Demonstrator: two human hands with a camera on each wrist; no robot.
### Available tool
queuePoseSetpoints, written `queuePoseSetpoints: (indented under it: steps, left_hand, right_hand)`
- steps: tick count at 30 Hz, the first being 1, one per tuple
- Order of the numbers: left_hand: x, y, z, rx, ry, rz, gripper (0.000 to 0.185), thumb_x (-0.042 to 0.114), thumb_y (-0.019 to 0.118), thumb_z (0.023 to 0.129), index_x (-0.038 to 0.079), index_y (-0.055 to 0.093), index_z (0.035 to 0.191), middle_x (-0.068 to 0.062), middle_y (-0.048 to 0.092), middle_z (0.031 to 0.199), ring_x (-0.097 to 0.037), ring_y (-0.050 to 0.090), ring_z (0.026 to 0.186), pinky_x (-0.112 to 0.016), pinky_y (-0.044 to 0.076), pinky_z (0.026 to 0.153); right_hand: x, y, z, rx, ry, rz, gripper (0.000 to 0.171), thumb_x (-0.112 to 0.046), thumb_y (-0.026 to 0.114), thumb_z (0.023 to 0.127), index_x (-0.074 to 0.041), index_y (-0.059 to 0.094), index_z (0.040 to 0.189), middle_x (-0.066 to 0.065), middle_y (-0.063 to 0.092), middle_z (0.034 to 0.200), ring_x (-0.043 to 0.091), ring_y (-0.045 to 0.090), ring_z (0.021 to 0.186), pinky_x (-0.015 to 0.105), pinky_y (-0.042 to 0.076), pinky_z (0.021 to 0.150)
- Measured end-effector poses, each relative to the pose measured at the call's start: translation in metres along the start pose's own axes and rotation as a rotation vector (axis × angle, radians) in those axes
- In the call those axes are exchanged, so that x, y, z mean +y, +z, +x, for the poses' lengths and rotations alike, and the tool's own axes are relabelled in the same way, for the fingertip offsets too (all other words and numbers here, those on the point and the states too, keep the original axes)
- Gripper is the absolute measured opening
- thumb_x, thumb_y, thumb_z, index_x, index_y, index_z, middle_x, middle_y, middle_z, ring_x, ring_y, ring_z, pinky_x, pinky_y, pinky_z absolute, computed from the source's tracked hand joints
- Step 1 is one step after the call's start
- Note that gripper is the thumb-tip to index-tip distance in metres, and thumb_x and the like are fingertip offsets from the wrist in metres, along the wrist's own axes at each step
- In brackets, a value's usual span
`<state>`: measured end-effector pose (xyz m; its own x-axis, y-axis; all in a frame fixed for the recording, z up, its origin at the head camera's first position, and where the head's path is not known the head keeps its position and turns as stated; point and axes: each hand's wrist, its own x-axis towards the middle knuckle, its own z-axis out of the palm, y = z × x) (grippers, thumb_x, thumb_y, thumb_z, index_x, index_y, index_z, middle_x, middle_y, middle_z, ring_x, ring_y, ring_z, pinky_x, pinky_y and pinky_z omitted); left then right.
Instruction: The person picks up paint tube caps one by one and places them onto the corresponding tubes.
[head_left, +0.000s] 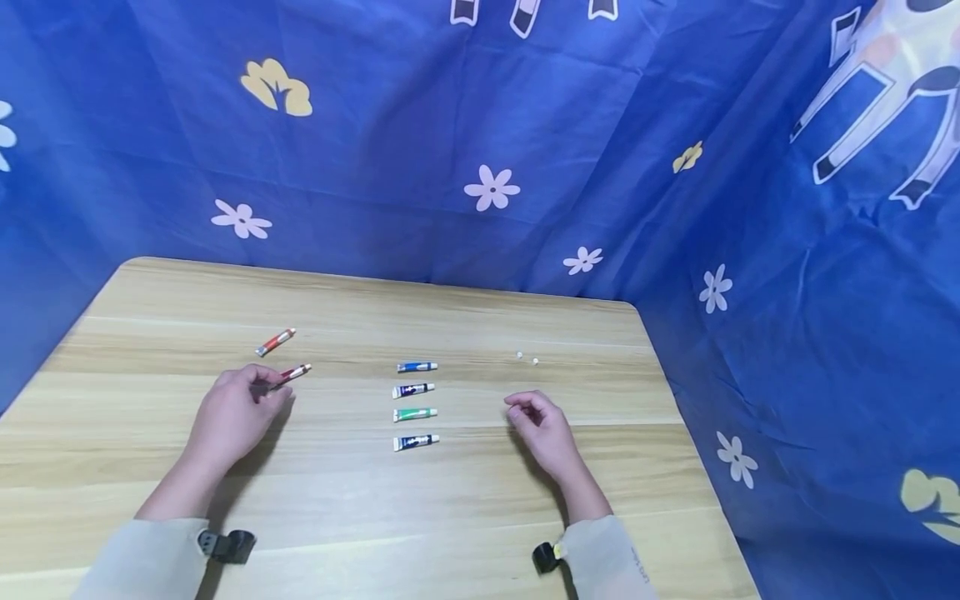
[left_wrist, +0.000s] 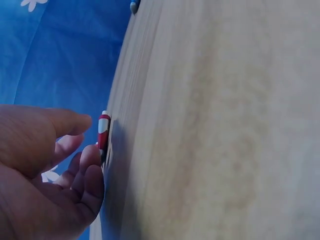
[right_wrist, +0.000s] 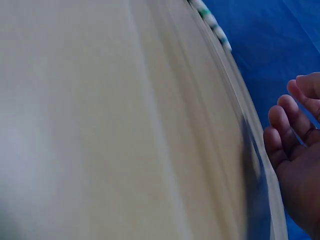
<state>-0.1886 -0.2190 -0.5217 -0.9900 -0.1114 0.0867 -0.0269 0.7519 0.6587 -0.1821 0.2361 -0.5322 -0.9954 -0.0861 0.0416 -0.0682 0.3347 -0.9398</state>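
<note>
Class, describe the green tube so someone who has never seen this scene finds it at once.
On the wooden table, between the left hand and the right hand, four tubes lie in a column. The green tube is third from the far end. No other tube there is green.

Makeshift fabric-walled booth, by the look: wood-grain counter (head_left: 322,517) w/ blue fabric (head_left: 390,133) hung at back & sides, printed w/ white flowers (head_left: 492,188), yellow plants (head_left: 268,80) & animal legs (head_left: 861,131). Small blk cams (head_left: 240,547) at both cuffs (head_left: 157,557) = rec. setup. Home, office or lab, can't tell.
</note>
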Motion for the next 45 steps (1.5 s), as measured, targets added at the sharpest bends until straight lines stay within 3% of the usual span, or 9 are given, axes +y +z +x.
queuePoseSetpoints:
  steps: [5, 16, 24, 32, 39, 45]
  left_hand:
    - [-0.006, -0.004, 0.005, -0.024, -0.029, -0.006, 0.033, 0.022, 0.075, 0.101, -0.004, 0.068, 0.120, -0.031, 0.065, 0.114, -0.042, 0.065, 0.099, -0.043, 0.044, 0.075]
    - [-0.010, -0.012, 0.012, -0.030, -0.020, 0.041, 0.036, 0.028, 0.070, 0.106, -0.002, 0.069, 0.127, -0.030, 0.073, 0.117, -0.048, 0.067, 0.105, -0.057, 0.047, 0.083]
    - [-0.008, -0.017, 0.021, -0.116, 0.013, 0.107, 0.041, 0.030, 0.064, 0.110, -0.007, 0.064, 0.128, -0.039, 0.070, 0.121, -0.056, 0.062, 0.109, -0.067, 0.048, 0.089]
    - [-0.004, -0.015, 0.023, -0.095, 0.049, 0.128, 0.032, 0.021, 0.073, 0.103, -0.006, 0.069, 0.120, -0.034, 0.074, 0.108, -0.052, 0.063, 0.100, -0.061, 0.047, 0.080]
    - [-0.007, -0.011, 0.023, -0.093, 0.038, 0.141, 0.027, 0.017, 0.074, 0.101, -0.004, 0.070, 0.116, -0.034, 0.071, 0.109, -0.052, 0.062, 0.102, -0.063, 0.047, 0.083]
    - [-0.010, -0.010, 0.024, -0.098, 0.036, 0.145, 0.023, 0.016, 0.075, 0.100, -0.003, 0.069, 0.111, -0.029, 0.070, 0.103, -0.048, 0.062, 0.096, -0.057, 0.046, 0.078]
  right_hand:
    - [0.008, -0.021, 0.010, 0.065, 0.007, -0.009, 0.019, -0.002, 0.072, 0.101, 0.001, 0.073, 0.119, 0.019, 0.068, 0.117, 0.007, 0.062, 0.097, 0.017, 0.052, 0.088]
    - [0.027, -0.043, 0.029, 0.164, 0.062, -0.001, 0.020, 0.000, 0.070, 0.102, 0.005, 0.071, 0.121, 0.024, 0.068, 0.127, 0.006, 0.062, 0.100, 0.015, 0.051, 0.089]
    - [0.033, -0.051, 0.040, 0.165, 0.103, -0.027, 0.022, -0.004, 0.069, 0.104, 0.002, 0.071, 0.125, 0.025, 0.070, 0.126, 0.010, 0.062, 0.103, 0.015, 0.051, 0.089]
    - [0.031, -0.055, 0.062, 0.164, 0.095, -0.161, 0.023, 0.002, 0.066, 0.103, -0.002, 0.071, 0.125, 0.018, 0.070, 0.123, 0.018, 0.064, 0.106, 0.015, 0.051, 0.087]
    - [0.037, -0.054, 0.083, 0.128, 0.080, -0.276, 0.023, 0.000, 0.068, 0.102, -0.005, 0.073, 0.124, 0.014, 0.069, 0.121, 0.024, 0.065, 0.110, 0.024, 0.052, 0.094]
    - [0.040, -0.051, 0.097, 0.102, 0.054, -0.347, 0.022, -0.004, 0.071, 0.103, -0.008, 0.076, 0.125, 0.011, 0.067, 0.114, 0.021, 0.063, 0.103, 0.022, 0.049, 0.089]
